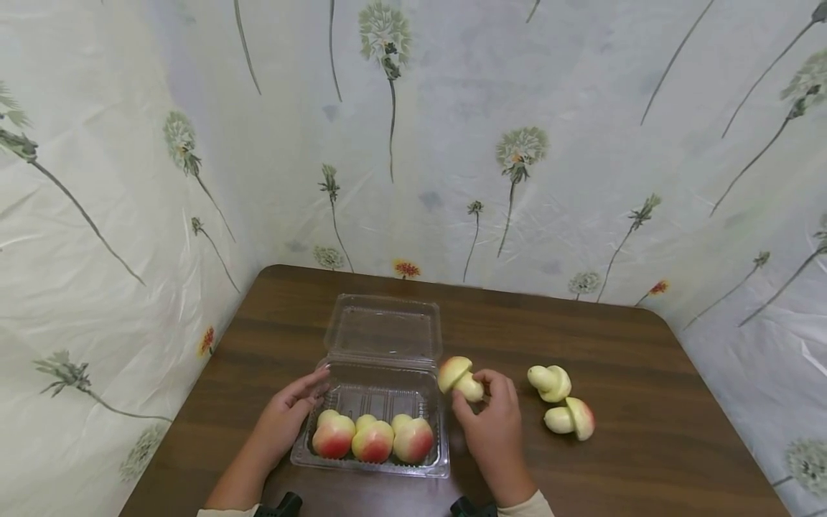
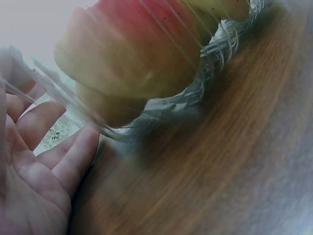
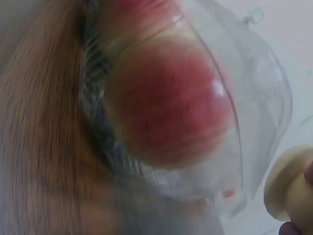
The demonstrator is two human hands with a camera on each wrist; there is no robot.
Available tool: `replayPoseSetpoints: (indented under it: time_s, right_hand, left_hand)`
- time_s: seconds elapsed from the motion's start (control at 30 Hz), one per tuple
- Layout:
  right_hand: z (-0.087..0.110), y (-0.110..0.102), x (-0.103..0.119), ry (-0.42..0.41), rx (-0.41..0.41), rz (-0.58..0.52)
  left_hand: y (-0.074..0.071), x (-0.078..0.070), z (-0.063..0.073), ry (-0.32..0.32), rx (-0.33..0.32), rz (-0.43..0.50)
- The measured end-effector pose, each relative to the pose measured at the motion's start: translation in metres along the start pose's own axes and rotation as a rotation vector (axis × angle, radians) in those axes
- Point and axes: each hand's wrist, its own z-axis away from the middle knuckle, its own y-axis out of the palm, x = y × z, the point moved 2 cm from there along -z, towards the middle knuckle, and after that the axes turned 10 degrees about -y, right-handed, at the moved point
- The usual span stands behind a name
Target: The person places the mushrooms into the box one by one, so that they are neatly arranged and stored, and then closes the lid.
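Observation:
A clear plastic clamshell box (image 1: 377, 391) lies on the table with its lid (image 1: 388, 327) folded back. Three toy mushrooms (image 1: 372, 439) with red-and-yellow caps sit in a row along its near side. My left hand (image 1: 284, 413) touches the box's left wall, fingers fairly straight; the left wrist view shows the fingertips (image 2: 88, 134) against the plastic. Just right of the box, my right hand (image 1: 494, 427) pinches another toy mushroom (image 1: 460, 379) by its pale stem, the cap pointing up and left. In the right wrist view only part of that mushroom (image 3: 283, 188) shows, at the edge.
Two more toy mushrooms, one (image 1: 550, 383) behind the other (image 1: 570, 419), lie on the dark wooden table (image 1: 633, 445) to the right of my right hand. A flower-patterned sheet (image 1: 439, 143) hangs around the table's back and sides.

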Motion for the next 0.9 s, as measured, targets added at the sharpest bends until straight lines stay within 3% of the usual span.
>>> replayPoseSetpoints:
  time_s: [0.27,0.43,0.9]
  right_hand:
    - [0.000,0.006,0.010,0.002,0.016,-0.052]
    - [0.001,0.014,0.018,0.007,0.058,-0.097]
    - [0.001,0.026,0.034,0.004,0.121,-0.130]
  left_hand:
    - [0.002,0.003,-0.001,0.004,0.020,-0.001]
    - [-0.001,0.004,-0.001,-0.008,-0.001,-0.006]
    - [-0.001,0.004,-0.001,-0.003,0.005,0.003]
